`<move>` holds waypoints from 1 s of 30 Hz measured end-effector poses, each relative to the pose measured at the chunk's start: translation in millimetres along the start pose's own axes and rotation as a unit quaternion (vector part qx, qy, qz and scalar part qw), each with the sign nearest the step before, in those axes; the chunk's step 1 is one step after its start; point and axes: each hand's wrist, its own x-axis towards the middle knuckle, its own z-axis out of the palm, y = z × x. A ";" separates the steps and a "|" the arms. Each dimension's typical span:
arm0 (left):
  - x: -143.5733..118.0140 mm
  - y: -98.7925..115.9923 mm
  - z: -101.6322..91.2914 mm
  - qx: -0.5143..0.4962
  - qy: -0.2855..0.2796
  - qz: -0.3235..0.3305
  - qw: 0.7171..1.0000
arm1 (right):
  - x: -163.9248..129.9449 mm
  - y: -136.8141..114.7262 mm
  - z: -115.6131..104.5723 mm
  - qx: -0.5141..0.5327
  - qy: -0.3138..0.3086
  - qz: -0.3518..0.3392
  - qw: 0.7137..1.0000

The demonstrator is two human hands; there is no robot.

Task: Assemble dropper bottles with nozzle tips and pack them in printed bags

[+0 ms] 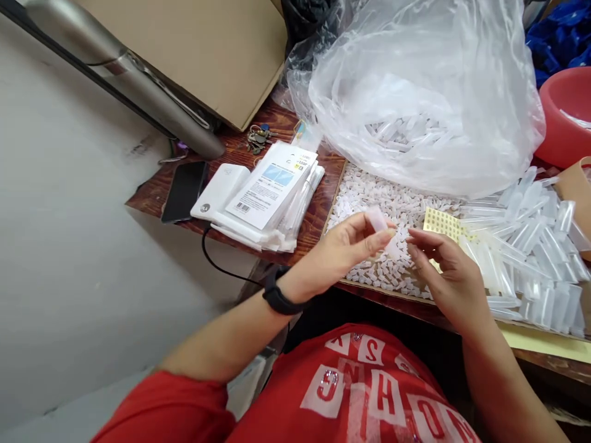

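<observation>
My left hand [348,249] pinches a small clear plastic tube [379,223] between thumb and fingers, held above a layer of several small white caps [369,197] spread on the table. My right hand [446,271] is just right of it, fingertips touching the tube's lower end; whether it holds a cap I cannot tell. A yellow sheet of small round stickers [444,224] lies under my right hand. A black band is on my left wrist.
A heap of clear tubes [530,246] lies at the right. A big clear plastic bag [425,92] of tubes stands behind. Packaged items [270,194], a power bank, a black phone [184,191] and keys [258,138] lie left. A red bowl [566,114] sits far right.
</observation>
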 end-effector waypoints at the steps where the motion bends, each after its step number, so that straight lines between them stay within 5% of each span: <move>1: -4.0 -9.9 1.0 -0.038 0.009 -0.009 0.999 | -4.0 1.6 -0.1 0.003 0.009 0.012 1.000; 7: -12.9 -26.1 -0.6 -0.126 0.024 -0.072 0.989 | -24.3 -2.7 -5.2 0.040 0.066 0.027 0.997; 18: -22.8 -19.5 -3.6 0.004 -0.051 -0.114 0.992 | -22.1 -16.7 -19.0 0.122 0.004 -0.012 0.992; 26: -22.4 -21.2 -7.9 0.126 -0.101 -0.010 0.987 | -18.5 -29.5 -52.0 -0.041 -0.131 -0.111 0.984; 30: -23.0 -23.2 -5.5 0.120 -0.126 0.005 0.985 | -26.9 -30.9 -49.1 -0.040 -0.114 -0.109 0.987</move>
